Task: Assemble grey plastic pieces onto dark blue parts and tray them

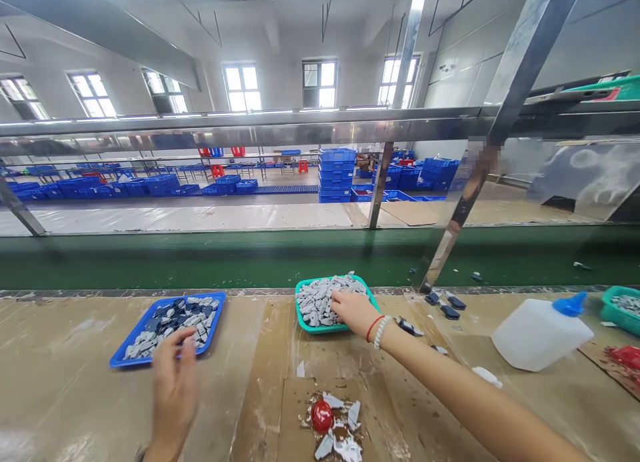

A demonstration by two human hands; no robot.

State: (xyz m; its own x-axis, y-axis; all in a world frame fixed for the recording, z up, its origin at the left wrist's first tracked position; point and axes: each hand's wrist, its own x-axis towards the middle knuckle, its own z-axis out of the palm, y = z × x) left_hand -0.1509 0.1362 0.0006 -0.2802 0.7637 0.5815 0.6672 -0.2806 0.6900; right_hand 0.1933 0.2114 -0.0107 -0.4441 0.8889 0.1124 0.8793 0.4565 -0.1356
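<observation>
The small grey chips point(325, 299), blocky and rough-looking, lie heaped in a shallow teal tray point(313, 327) on the tabletop point(70, 355), straight ahead of the wearer. The right hand point(353, 313) is on top of that heap, its fingers spread and pressing down among the chips. It looks relaxed rather than clenched, but the picture cannot settle whether it is grasping any chip. A red and white bracelet pair point(374, 331) circles the right wrist.

To the left, a blue plastic tray point(150, 362) sits at an angle and carries a mix of dark and grey pieces point(173, 325), some apparently dark on one face and grey on another. The left hand point(174, 395) is raised over the tray's near rim, loosely open, with its fingers extended and no piece visible in them.

Nearer the wearer, between the hands, a cardboard sheet point(295, 422) holds a red blob point(322, 417) among white shards point(333, 425). To the right of the teal tray, a few dark pieces point(443, 305) lie apart on the tabletop, beside a white plastic bottle point(540, 334) with a blue cap. A second teal tray point(620, 309) sits at the right edge of the view. Beyond the tabletop runs a green conveyor belt point(200, 259) under a steel rail point(250, 122), and past that stand stacked blue crates point(335, 175).
</observation>
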